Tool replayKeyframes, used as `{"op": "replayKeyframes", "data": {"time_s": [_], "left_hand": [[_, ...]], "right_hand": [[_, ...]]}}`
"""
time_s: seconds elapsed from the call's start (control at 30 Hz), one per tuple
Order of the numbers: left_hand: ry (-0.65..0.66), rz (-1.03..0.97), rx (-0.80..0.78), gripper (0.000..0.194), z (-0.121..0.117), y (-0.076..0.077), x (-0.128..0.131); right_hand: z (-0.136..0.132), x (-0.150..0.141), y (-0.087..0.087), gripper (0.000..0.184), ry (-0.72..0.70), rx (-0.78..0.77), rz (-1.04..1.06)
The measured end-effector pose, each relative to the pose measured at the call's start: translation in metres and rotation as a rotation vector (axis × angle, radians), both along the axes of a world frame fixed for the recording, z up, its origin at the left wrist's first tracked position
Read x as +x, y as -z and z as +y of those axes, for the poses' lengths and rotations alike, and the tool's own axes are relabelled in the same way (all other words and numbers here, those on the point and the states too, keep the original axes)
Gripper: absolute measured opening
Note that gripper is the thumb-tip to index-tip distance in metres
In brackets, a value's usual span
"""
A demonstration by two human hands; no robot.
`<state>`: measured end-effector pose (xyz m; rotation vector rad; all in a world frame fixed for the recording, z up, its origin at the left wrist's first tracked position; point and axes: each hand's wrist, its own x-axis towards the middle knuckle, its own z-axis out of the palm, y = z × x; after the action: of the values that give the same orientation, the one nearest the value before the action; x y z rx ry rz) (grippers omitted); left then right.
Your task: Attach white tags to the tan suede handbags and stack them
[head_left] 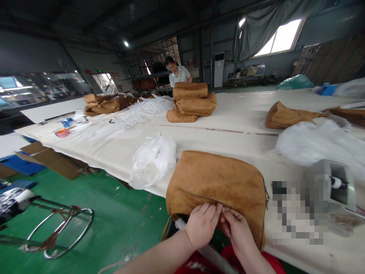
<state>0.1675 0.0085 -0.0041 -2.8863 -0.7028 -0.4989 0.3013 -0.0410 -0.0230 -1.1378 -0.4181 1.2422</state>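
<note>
Item: one tan bag point(216, 171), laid on the table point(288, 148), at whose zip point(199, 196) left hand point(202, 225) and right hand point(238, 227) are joined, each grip nearly closed, its exact hold hidden, the surrounding material best held flat and unstrained, clear plastic point(154, 161) being set beside the bag.

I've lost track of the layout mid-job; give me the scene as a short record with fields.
nearest item: tan bag, at the near edge of the pale table
bag detail: long, narrow slit across its face
left hand: fingertips at the slit's right end
right hand: fingertips close to the left's; anything pinched is too small to tell
left of bag: crumpled clear plastic
right of bag: grey object, partly pixelated
farther across: piled tan bags, person in striped shirt behind
</note>
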Motion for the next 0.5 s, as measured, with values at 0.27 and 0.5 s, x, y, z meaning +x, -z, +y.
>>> {"op": "replayKeyframes", "data": {"time_s": [0.27,0.5], "left_hand": [[-0.187,-0.371,-0.53,0.037,-0.008,-0.013,0.008],[-0.22,-0.519,-1.112,0.026,0.0,-0.02,0.024]], "right_hand": [[-0.007,-0.001,0.0,0.05,-0.006,-0.002,-0.115],[-0.006,0.007,-0.006,0.053,-0.084,0.002,-0.539]]}}
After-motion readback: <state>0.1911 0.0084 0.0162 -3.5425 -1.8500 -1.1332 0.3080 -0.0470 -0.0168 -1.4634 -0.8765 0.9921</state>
